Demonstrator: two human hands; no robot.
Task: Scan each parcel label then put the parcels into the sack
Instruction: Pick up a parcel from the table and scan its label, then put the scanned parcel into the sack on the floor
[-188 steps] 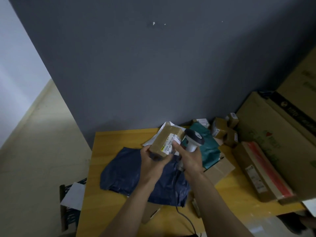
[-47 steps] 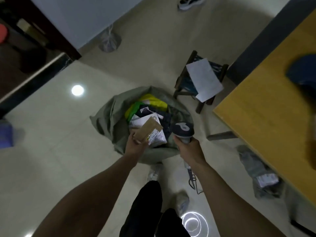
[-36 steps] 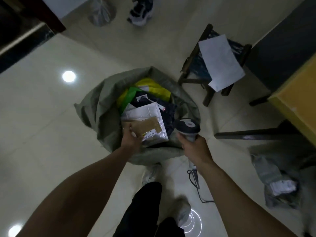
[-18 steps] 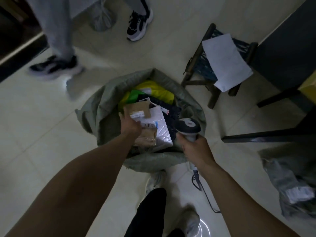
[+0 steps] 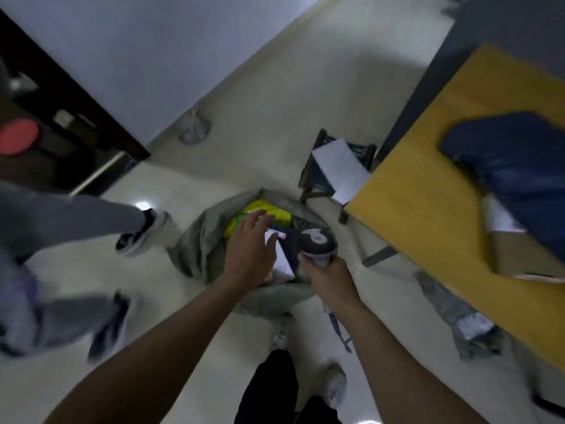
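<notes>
A grey-green sack (image 5: 195,252) stands open on the floor in front of me, holding a yellow parcel (image 5: 269,209), a white parcel (image 5: 282,264) and darker ones. My left hand (image 5: 249,250) hovers over the sack's mouth with fingers spread and nothing in it. My right hand (image 5: 328,275) grips the handle of the barcode scanner (image 5: 316,240) at the sack's right rim. The brown parcel is hidden from me.
A yellow table (image 5: 428,191) stands at the right with a dark blue bag (image 5: 513,157) and a brown box (image 5: 526,255) on it. A small stool with a white sheet (image 5: 339,169) stands beyond the sack. Another person's legs (image 5: 61,240) cross at the left. A grey bag (image 5: 458,319) lies under the table.
My left hand let go of the brown parcel into the sack and lifted with fingers spread. Another person walked in at the left. My view swung up toward the table.
</notes>
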